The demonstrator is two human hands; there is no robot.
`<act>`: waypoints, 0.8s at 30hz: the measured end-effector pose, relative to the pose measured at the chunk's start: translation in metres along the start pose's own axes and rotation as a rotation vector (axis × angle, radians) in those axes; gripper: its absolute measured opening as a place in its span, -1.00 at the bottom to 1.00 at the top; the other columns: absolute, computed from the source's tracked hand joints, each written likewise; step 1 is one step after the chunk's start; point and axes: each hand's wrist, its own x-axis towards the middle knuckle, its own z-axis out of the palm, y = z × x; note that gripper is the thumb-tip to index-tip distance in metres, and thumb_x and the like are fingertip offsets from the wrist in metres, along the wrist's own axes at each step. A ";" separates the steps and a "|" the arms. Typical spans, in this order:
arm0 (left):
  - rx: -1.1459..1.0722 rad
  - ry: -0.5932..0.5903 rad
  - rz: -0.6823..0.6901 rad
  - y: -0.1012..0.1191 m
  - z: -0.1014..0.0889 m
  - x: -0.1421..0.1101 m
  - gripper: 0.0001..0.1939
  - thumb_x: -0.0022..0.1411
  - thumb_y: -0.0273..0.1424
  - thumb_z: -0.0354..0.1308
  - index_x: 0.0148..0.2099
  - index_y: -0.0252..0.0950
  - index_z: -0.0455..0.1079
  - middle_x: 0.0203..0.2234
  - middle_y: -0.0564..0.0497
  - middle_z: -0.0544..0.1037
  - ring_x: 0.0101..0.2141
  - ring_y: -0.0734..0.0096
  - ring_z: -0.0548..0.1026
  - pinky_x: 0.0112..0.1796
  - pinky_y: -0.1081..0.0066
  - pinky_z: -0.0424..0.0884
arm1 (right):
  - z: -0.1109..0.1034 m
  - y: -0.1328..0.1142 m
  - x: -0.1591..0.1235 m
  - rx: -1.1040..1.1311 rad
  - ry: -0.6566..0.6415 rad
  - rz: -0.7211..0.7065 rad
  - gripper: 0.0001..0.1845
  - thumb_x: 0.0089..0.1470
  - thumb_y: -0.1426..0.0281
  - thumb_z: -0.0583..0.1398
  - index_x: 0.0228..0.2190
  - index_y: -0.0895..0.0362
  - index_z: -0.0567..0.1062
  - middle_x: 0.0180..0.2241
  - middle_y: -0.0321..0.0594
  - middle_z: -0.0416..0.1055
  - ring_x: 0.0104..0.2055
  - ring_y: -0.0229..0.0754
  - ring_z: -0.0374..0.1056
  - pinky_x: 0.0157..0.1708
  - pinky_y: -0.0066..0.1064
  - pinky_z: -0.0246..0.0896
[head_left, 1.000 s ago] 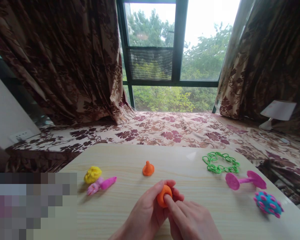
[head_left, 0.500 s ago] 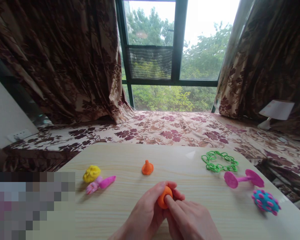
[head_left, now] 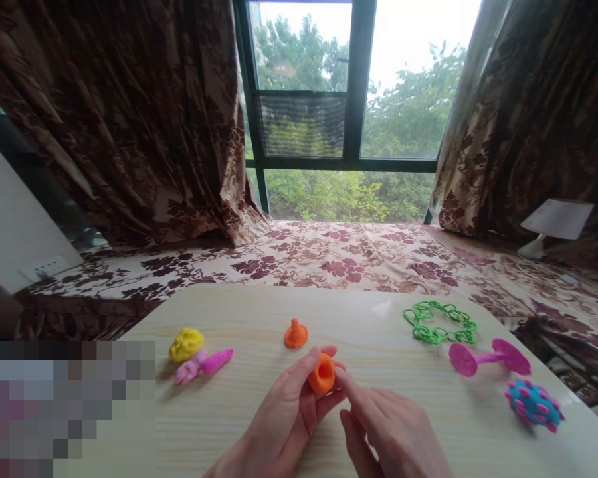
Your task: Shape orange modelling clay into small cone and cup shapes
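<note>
My left hand (head_left: 285, 413) is closed round a hollowed orange clay ball (head_left: 321, 378), holding it above the table. A round, dark opening in the ball faces me. Close to the ball's right side is my right hand (head_left: 391, 421), its index finger stretched out and its thumb apart, with nothing held between them. Whether that fingertip touches the ball I cannot tell. Beyond my hands stands an orange clay lid-like piece (head_left: 296, 334), a flat disc with a knob on top.
On the pale wooden table (head_left: 249, 305) lie a yellow clay lump (head_left: 186, 344) and a pink clay piece (head_left: 216, 362) at left. At right are a green chain of rings (head_left: 418, 332), a magenta dumbbell shape (head_left: 488, 358) and a blue lump with pink dots (head_left: 534, 403).
My right index finger has come out of the orange ball and moved to its right, baring the hollow. My left hand has raised and tilted the ball slightly.
</note>
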 end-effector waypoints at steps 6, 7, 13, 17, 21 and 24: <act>0.032 -0.071 -0.047 -0.004 0.002 -0.003 -0.70 0.18 -0.32 -0.03 -0.15 -0.42 0.36 -0.31 -0.15 0.45 -0.26 0.35 0.40 -0.16 0.35 0.30 | -0.001 0.001 0.002 0.003 -0.034 -0.032 -0.62 -0.01 0.55 0.01 -0.09 0.22 0.26 -0.52 -0.21 0.41 -0.54 -0.27 0.32 -0.56 -0.51 0.16; 0.038 -0.085 -0.042 -0.004 0.002 -0.003 -0.71 0.18 -0.33 -0.04 -0.18 -0.43 0.37 -0.31 -0.16 0.45 -0.25 0.35 0.40 -0.16 0.36 0.29 | -0.001 0.000 0.002 -0.008 -0.052 -0.033 -0.63 -0.01 0.54 0.01 -0.10 0.21 0.28 -0.53 -0.23 0.40 -0.55 -0.27 0.32 -0.57 -0.52 0.14; 0.005 -0.088 -0.047 -0.007 -0.001 -0.001 -0.76 0.16 -0.39 -0.01 -0.17 -0.40 0.35 -0.31 -0.15 0.46 -0.25 0.35 0.42 -0.16 0.38 0.29 | 0.005 -0.002 0.001 -0.152 -0.078 -0.072 -0.68 -0.03 0.54 0.02 -0.19 0.19 0.34 -0.56 -0.26 0.37 -0.52 -0.24 0.33 -0.58 -0.48 0.08; -0.026 -0.055 -0.058 -0.007 0.000 -0.001 -0.76 0.15 -0.37 0.01 -0.20 -0.41 0.36 -0.29 -0.15 0.45 -0.21 0.30 0.42 -0.09 0.33 0.25 | 0.009 -0.002 -0.002 -0.234 -0.111 -0.066 -0.65 -0.06 0.53 0.03 -0.15 0.21 0.32 -0.57 -0.28 0.37 -0.57 -0.24 0.31 -0.61 -0.45 0.03; -0.003 -0.026 -0.088 -0.008 0.001 -0.002 -0.76 0.13 -0.36 0.03 -0.21 -0.43 0.36 -0.31 -0.17 0.46 -0.22 0.28 0.43 -0.12 0.34 0.28 | 0.010 0.000 -0.006 -0.276 -0.176 -0.069 -0.64 -0.09 0.53 0.06 -0.16 0.18 0.30 -0.59 -0.32 0.37 -0.60 -0.24 0.31 -0.64 -0.42 -0.02; 0.018 -0.024 -0.090 -0.009 0.000 -0.002 -0.72 0.14 -0.35 0.02 -0.17 -0.45 0.35 -0.30 -0.20 0.46 -0.22 0.29 0.43 -0.12 0.35 0.28 | 0.012 0.001 -0.008 -0.274 -0.198 -0.068 -0.61 -0.09 0.52 0.06 -0.14 0.17 0.28 -0.56 -0.30 0.39 -0.57 -0.22 0.33 -0.63 -0.42 -0.02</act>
